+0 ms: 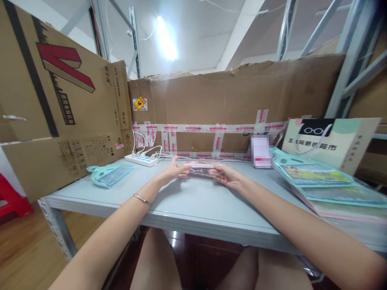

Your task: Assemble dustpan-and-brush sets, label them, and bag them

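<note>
Over the middle of the table, close to its back, is a flat, clear plastic packet (201, 171) with a pink and white upper edge and something dark inside. What it contains is too small to tell. Fingers of my right hand (226, 176) are closed on the packet's right end. At its left end is my left hand (173, 171), thumb raised away and the other fingers stretched toward the packet, their tips at its edge. A thin bracelet (142, 199) circles my left wrist.
A mint-green dustpan-shaped item (110, 175) in clear wrap lies left, near a white power strip (142, 159) with cables. A blurred phone-like screen (262, 151), stacked mint-green packs (320, 177) and a paper bag (320, 141) stand right. Cardboard (211, 100) walls the back.
</note>
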Demonstrator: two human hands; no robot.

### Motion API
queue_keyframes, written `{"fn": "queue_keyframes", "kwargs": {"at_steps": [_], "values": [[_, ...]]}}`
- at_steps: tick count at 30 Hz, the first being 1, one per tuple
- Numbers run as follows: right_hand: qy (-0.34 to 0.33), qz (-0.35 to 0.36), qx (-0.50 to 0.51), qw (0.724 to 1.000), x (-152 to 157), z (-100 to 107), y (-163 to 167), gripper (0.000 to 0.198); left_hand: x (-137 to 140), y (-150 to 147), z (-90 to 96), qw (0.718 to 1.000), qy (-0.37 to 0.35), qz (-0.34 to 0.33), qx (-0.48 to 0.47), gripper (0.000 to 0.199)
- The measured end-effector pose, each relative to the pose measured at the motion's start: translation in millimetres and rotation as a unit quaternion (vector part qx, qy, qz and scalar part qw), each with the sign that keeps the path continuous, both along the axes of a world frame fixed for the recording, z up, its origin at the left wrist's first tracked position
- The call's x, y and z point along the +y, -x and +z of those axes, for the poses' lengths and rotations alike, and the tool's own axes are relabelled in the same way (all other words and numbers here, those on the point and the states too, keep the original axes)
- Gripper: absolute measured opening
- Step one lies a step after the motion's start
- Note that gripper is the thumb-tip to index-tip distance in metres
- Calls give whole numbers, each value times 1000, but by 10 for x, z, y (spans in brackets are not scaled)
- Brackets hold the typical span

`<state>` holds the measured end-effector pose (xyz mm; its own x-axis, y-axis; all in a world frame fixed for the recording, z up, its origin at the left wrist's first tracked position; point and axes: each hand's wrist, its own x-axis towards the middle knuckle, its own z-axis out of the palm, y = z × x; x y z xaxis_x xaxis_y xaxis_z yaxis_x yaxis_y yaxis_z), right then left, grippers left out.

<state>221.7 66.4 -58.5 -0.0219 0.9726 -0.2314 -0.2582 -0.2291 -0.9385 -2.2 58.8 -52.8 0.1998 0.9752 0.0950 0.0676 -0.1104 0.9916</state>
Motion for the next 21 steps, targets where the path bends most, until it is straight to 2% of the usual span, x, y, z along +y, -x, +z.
{"fn": "queue_keyframes", "kwargs": {"at_steps": [2,3,4,6,8,10,12,14,17,21], "values": [[8,6,-14,1000,-2,-9,6,5,-2,-6,-31,998,-24,-33,48,99],[5,8,-22,1000,-1,-18,12,4,14,-6,-51,995,-38,-36,81,96],[-7,11,-38,999,1,-30,16,4,41,-2,-70,992,-52,-28,114,84],[-50,12,-83,995,12,-57,15,15,106,10,-96,982,-81,6,170,47],[-95,9,-123,988,31,-79,-21,41,160,27,-96,971,-108,43,210,16],[-131,19,-166,977,52,-86,-105,73,177,43,-75,959,-129,70,243,4],[-164,52,-266,949,64,-72,-222,96,157,53,-46,943,-159,90,279,6],[-191,91,-391,896,60,-42,-332,106,116,57,-19,923,-211,104,305,7],[-220,155,-491,828,23,15,-403,96,55,64,16,912,-259,55,314,7],[-281,262,-500,777,-34,100,-373,40,10,85,56,911,-203,-54,354,15]]}}
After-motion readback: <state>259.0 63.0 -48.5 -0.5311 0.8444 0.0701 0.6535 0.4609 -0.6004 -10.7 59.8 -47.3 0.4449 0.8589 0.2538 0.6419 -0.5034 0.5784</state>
